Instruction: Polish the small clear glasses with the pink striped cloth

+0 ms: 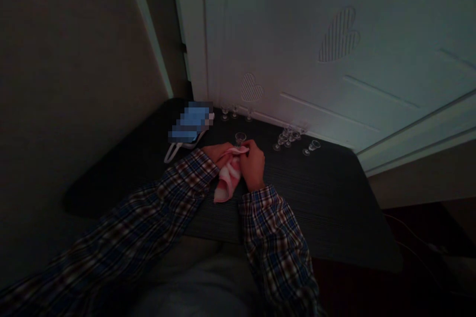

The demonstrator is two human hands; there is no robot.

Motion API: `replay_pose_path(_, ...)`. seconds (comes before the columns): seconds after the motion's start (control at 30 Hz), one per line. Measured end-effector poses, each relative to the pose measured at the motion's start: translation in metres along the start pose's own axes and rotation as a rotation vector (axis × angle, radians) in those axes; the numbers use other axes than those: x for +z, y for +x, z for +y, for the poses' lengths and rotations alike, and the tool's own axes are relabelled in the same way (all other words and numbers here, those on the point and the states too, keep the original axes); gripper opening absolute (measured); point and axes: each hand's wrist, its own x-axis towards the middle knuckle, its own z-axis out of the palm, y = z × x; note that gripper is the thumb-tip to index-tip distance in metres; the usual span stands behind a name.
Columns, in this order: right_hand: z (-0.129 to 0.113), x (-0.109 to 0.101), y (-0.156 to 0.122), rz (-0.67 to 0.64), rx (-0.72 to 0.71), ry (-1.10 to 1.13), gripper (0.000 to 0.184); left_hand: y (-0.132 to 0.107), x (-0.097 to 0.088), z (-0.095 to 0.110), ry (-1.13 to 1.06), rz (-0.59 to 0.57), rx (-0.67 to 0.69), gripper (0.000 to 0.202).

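A pink and white cloth (229,178) hangs between my two hands above the dark table. My left hand (217,152) is closed on the cloth's left side, its fingers partly hidden by the fabric. With fingers curled, my right hand (253,164) grips the cloth's upper right edge. Just beyond the hands shows the bowl of a small clear stemmed glass (240,137); its lower part is hidden behind the hands and cloth. Whether a hand also touches this glass I cannot tell.
Several small stemmed glasses (287,137) cluster at the right rear, and one glass (311,147) lies tilted beside them. More little glasses (234,112) stand along the white panel (275,59). A phone with a blurred blue screen (190,124) rests at the left on the dark table (316,208).
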Motion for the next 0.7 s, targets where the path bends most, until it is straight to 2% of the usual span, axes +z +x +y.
replay_pose_path(0.37,0.001,0.0,-0.001,-0.017,-0.018,-0.042,0.012,0.002,0.004,-0.006,0.02,-0.028,-0.088,0.036)
replay_pose_path(0.7,0.0,0.001,-0.001,-0.029,-0.023,-0.014,0.012,0.001,0.008,-0.014,0.067,-0.029,-0.085,0.033)
